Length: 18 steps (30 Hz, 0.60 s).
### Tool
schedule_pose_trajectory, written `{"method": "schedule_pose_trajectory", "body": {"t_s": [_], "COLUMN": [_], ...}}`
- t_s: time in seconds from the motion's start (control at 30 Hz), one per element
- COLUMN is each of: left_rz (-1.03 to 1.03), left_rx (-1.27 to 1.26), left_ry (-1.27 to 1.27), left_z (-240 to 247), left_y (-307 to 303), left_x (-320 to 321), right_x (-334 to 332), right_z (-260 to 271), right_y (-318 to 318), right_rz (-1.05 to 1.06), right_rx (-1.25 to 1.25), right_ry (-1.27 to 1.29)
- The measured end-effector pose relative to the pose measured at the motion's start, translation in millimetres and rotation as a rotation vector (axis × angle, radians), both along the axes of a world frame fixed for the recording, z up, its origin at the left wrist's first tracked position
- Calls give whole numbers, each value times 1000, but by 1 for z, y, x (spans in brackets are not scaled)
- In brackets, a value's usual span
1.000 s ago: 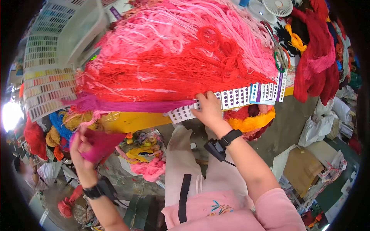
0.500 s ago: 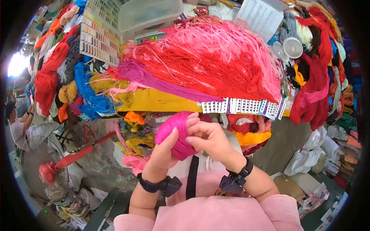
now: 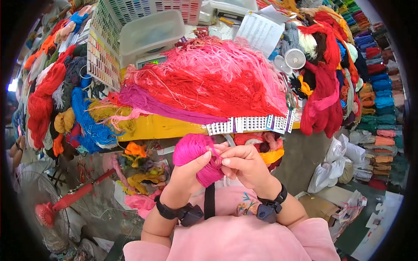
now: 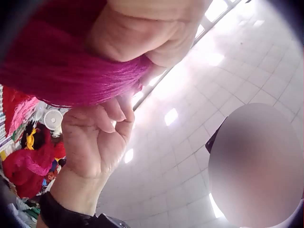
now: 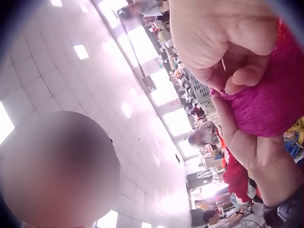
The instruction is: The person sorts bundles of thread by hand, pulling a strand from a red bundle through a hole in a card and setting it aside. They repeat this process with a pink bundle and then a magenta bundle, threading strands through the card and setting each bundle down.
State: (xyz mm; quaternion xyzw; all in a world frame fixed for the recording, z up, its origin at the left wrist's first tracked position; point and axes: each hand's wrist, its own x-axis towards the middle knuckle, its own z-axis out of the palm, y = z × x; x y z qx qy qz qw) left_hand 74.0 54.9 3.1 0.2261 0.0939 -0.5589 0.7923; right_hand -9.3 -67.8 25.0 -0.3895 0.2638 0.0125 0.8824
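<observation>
In front of the chest, the left hand (image 3: 185,180) grips a thick bundle of magenta yarn (image 3: 191,150), its thumb lying across the front. At the bundle's right end the right hand (image 3: 250,163) pinches a magenta strand between thumb and fingers. The left wrist view shows the yarn (image 4: 71,78) close up, with the right hand (image 4: 95,137) beyond it. From the right wrist, the curled right fingers (image 5: 247,78) meet the yarn's end, and the left hand supports the bundle from the other side.
Beyond the hands, a yellow table edge (image 3: 161,126) carries a purple hank (image 3: 165,106), heaped red yarn (image 3: 209,91) and pink yarn (image 3: 213,56). Punched colour cards (image 3: 248,125) line the front edge. A red-and-grey floor fan (image 3: 45,213) stands at left; white bags (image 3: 331,163) lie at right.
The right hand has left the cards on the table and come to the magenta yarn. The left hand has brought that yarn from the lower left to the middle. Right fingers now pinch a strand.
</observation>
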Motion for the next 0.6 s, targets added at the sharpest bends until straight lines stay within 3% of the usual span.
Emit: {"method": "schedule_pose_trajectory", "body": {"t_s": [0.2,0.47,0.6], "left_rz": [-97,-81,-8], "left_rx": [-102,-49,53], "left_ry": [-71,-47,-26], "left_z": [-4,6,4], "left_y": [4,4,7], "left_x": [1,2,3], "right_x": [-3,7,10], "right_z": [11,13,8], "right_y": [3,17,23], "right_rz": [-26,33,-43], "right_rx": [36,-375,-275], "right_ry": [17,148,124]}}
